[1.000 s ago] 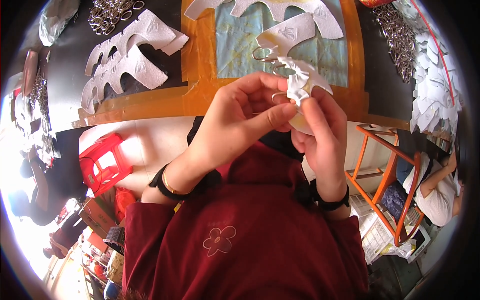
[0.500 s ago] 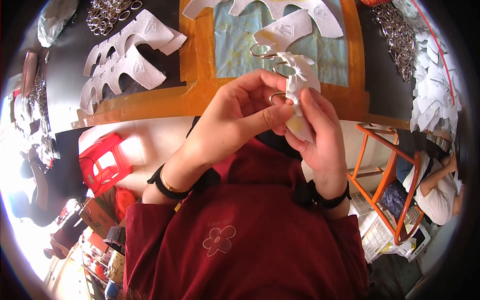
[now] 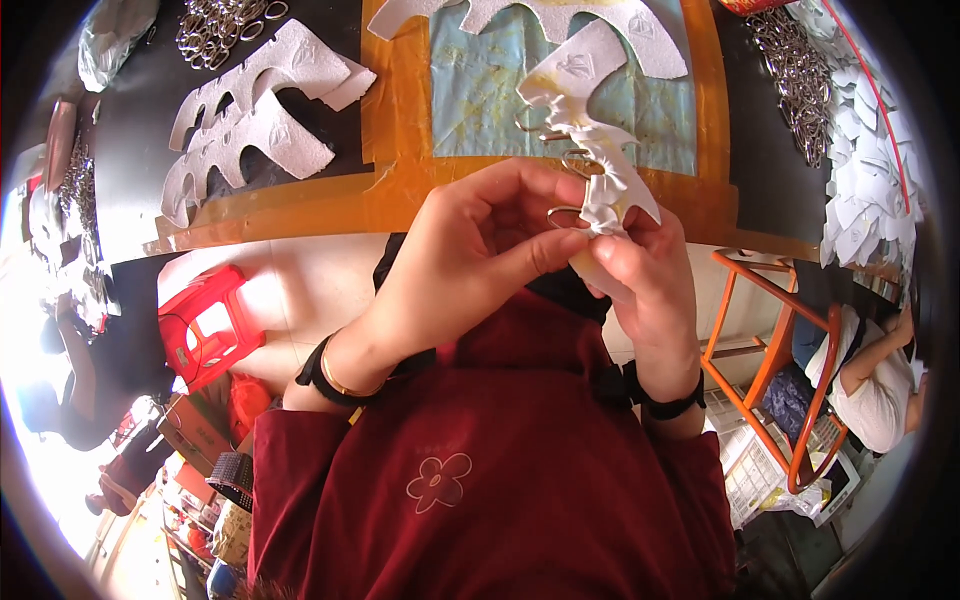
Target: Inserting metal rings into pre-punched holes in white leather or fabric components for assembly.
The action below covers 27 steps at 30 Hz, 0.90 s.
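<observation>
A crumpled white strip of leather-like material (image 3: 612,165) runs from the work mat down to my hands at the table's near edge. Several metal rings (image 3: 567,212) are threaded along its left side. My left hand (image 3: 445,250) pinches the strip's lower part between thumb and fingers, close to the lowest ring. On the other side, my right hand (image 3: 650,285) grips the same strip, thumb pressed on its folds beside my left thumb. The strip's upper end lies flat on the blue sheet (image 3: 480,100). My palms hide its lowest part.
Flat white cut pieces (image 3: 285,140) lie at left, below a heap of metal rings (image 3: 215,35). Another cut piece (image 3: 550,20) lies ahead. Metal clasps (image 3: 790,80) and piled white pieces (image 3: 865,180) sit at right. A red stool (image 3: 215,330) and an orange-framed stool (image 3: 770,370) flank me.
The strip is now stretched out more, its folds spread and its ringed edge more in sight. My right hand has moved down slightly and its thumb has shifted lower.
</observation>
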Motion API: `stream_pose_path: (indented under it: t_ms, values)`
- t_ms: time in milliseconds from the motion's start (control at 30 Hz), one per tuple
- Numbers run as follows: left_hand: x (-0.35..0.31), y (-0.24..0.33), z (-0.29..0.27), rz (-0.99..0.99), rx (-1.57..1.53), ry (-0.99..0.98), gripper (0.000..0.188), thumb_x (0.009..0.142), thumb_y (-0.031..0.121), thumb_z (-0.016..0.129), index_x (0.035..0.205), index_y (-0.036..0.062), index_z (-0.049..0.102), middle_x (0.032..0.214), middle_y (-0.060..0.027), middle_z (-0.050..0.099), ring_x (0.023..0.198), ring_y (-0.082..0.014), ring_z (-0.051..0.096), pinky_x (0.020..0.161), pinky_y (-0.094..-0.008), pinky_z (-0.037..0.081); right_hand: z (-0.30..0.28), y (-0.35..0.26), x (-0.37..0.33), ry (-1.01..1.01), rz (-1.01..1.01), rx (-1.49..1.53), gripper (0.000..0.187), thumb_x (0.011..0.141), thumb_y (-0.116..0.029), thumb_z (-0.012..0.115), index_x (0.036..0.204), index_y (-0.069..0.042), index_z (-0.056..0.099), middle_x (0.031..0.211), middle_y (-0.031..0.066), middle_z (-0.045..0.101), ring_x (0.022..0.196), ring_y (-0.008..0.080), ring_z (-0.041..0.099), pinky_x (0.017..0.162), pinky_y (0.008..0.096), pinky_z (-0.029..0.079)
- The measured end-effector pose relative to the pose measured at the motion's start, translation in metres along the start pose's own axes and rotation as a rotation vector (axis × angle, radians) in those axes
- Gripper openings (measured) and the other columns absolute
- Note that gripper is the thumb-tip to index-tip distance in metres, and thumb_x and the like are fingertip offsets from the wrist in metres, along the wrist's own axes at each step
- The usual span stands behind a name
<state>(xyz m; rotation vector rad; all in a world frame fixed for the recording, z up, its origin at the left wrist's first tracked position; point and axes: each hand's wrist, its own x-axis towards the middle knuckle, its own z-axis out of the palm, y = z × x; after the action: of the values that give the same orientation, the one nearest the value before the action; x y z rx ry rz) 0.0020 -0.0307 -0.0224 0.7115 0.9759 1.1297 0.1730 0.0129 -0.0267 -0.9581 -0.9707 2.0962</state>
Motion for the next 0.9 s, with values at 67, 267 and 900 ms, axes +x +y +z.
stream_pose_path:
  t_ms: [67, 267, 900]
  values:
    - [0.001, -0.002, -0.01, -0.08, -0.103, -0.056, 0.033, 0.087, 0.005, 0.067, 0.117, -0.0015, 0.053, 0.101, -0.0061, 0.063, 0.085, -0.0105, 0.062, 0.075, -0.0229, 0.052, 0.002, 0.001, -0.001, 0.056, -0.005, -0.013, 0.025, 0.082, -0.01, 0.061, 0.102, 0.005, 0.061, 0.091, 0.0091, 0.067, 0.069, 0.0105, 0.062, 0.054, 0.0225, 0.047]
    - [0.005, -0.014, -0.016, -0.3, -0.578, -0.221, 0.032, 0.093, 0.012, 0.061, 0.122, 0.0001, 0.052, 0.099, -0.0056, 0.063, 0.076, -0.0096, 0.062, 0.071, -0.0217, 0.052, -0.002, 0.019, -0.003, -0.041, 0.097, 0.328, 0.024, 0.082, -0.013, 0.062, 0.102, 0.002, 0.06, 0.088, 0.0086, 0.067, 0.066, 0.0112, 0.062, 0.05, 0.0221, 0.044]
    - [-0.013, 0.002, 0.0, -0.05, 0.149, 0.111, 0.016, 0.087, 0.009, 0.07, 0.093, -0.0009, 0.058, 0.08, -0.0049, 0.065, 0.069, -0.007, 0.061, 0.062, -0.0211, 0.05, -0.007, 0.022, -0.017, 0.154, -0.114, -0.002, 0.026, 0.091, -0.016, 0.065, 0.107, 0.003, 0.057, 0.095, 0.0048, 0.064, 0.089, 0.0103, 0.06, 0.08, 0.0247, 0.049]
